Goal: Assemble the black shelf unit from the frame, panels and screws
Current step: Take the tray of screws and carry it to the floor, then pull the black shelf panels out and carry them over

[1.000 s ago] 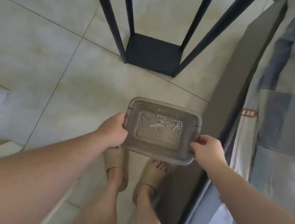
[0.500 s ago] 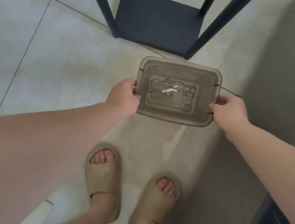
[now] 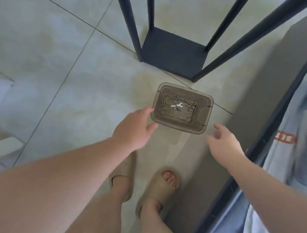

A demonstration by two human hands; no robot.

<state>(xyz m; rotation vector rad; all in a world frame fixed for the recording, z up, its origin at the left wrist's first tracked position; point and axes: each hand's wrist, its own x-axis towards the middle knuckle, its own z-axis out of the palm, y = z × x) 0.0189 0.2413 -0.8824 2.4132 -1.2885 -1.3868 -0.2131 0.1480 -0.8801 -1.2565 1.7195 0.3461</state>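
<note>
Your hands, left (image 3: 133,128) and right (image 3: 225,142), hover spread and empty beside the smoky tray (image 3: 208,113) of screws (image 3: 192,106) before the black frame (image 3: 172,53).

- Tiled floor (image 3: 49,42), pale, grout lines visible.
- On it: black frame (image 3: 172,53), translucent tray (image 3: 182,108) of screws (image 3: 179,99), sandalled feet (image 3: 158,190).

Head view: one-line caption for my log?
Both hands, left and right, open beside the screw tray near the black frame.

Head view looks steeply down at floor (image 3: 56,59).
</note>
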